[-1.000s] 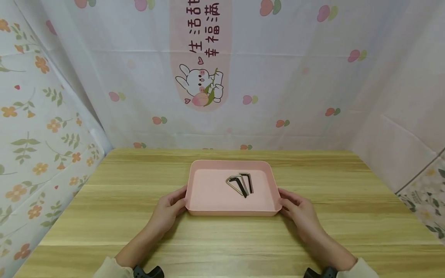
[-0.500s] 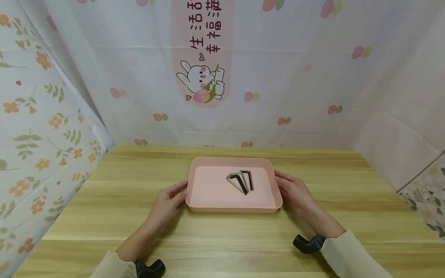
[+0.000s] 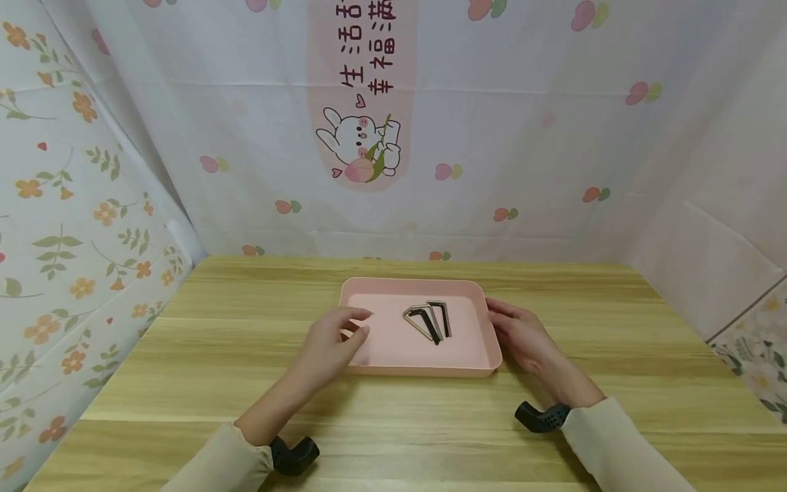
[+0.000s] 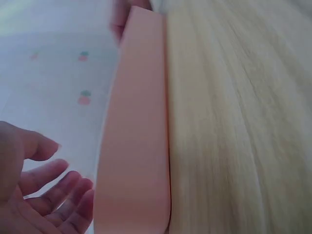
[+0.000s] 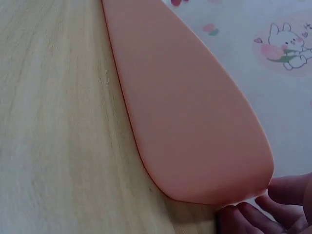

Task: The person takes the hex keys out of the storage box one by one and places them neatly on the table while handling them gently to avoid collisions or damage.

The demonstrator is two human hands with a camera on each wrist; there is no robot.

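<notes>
A shallow pink tray [image 3: 381, 352] lies on the wooden table, with several L-shaped hex keys [image 3: 424, 324], some black and some brass or silver in tone, bunched right of its middle. Above the tray's left side hovers my left hand [image 3: 335, 342], fingers loosely bent and thumb apart, nothing between them. In the left wrist view those fingers [image 4: 53, 190] appear beyond the tray's front wall [image 4: 134, 126]. My right hand [image 3: 522, 338] holds the tray's right edge. At the tray corner in the right wrist view, the thumb [image 5: 290, 190] meets the rim, other fingers lying outside the wall.
The wooden table [image 3: 393, 424] extends around the tray on all sides. A white printed cloth [image 3: 258, 137] hangs behind it, with floral cloth [image 3: 80, 246] along the left. Black curved devices sit on both wrists, one being the right wrist device [image 3: 541, 417].
My left hand has let go of the tray's left edge and moved right, over the tray. My right hand has slid farther back along the right edge. The hex keys lie as before.
</notes>
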